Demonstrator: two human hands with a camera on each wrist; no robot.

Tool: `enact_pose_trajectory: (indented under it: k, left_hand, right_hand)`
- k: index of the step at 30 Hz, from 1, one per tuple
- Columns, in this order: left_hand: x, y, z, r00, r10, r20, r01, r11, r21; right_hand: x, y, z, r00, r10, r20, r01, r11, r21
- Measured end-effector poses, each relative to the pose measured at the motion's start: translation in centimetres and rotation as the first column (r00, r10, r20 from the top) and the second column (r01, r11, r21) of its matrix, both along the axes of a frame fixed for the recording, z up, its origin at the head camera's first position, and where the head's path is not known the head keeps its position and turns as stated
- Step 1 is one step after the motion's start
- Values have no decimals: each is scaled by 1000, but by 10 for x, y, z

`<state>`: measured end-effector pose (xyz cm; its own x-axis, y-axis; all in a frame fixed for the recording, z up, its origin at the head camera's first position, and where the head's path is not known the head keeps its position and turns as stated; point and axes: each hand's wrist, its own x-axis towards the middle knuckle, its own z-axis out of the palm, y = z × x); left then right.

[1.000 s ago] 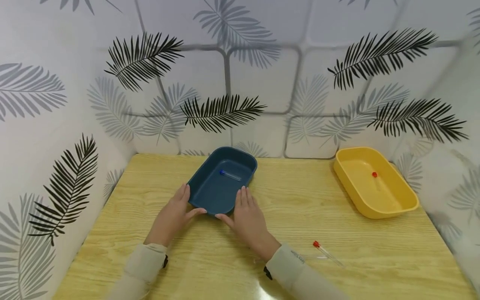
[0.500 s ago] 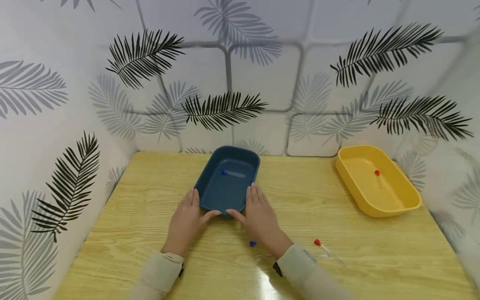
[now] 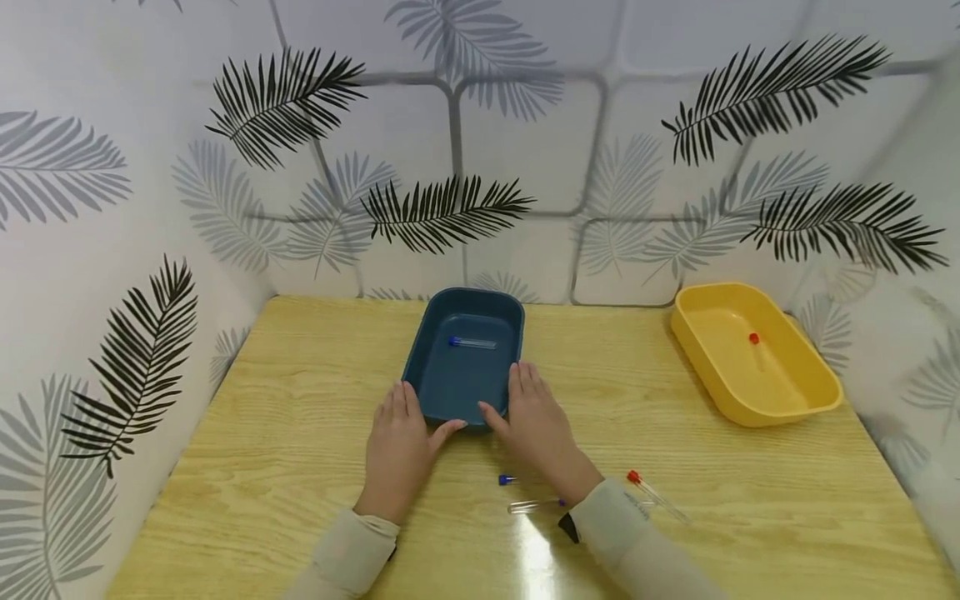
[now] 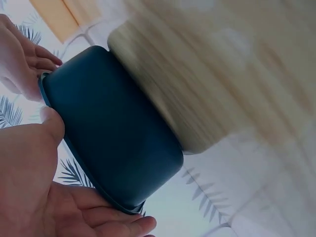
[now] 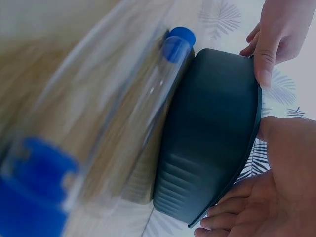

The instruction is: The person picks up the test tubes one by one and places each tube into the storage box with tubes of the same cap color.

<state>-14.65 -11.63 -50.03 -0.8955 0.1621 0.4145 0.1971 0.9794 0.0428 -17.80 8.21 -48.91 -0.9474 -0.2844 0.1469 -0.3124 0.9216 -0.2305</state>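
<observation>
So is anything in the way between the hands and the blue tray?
Nothing visible: the left hand touches the blue tray at its near left corner, the right hand at its near right. The tubes on the table lie nearer the person.

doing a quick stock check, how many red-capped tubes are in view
2: one red-capped tube in the yellow tray, the other tube on the tabletop near the right sleeve. That arm may hide more.

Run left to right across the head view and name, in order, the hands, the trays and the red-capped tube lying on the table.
Left hand → blue tray → right hand → red-capped tube → yellow tray.
</observation>
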Motion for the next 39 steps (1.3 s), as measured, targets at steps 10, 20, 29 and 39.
enact_pose_trajectory:
  k: [10,20,29,39]
  left_hand:
    - [17,20,2,997,43,68,-41,999,-28]
    - [19,28,2,998,49,39,-48,999,-21]
    - [18,30,5,994,50,93,-52,998,26]
    - [20,25,12,989,34,141,-46,996,81]
  right_hand:
    - [-2,13,-1,1000,-4,10,4,1000,2]
    - [2,19,0,999,-31,37,33,998,-61]
    - [6,20,1,999,-49,5,49,994,-94]
    - [6,21,-3,998,-45,35,49,991,-122]
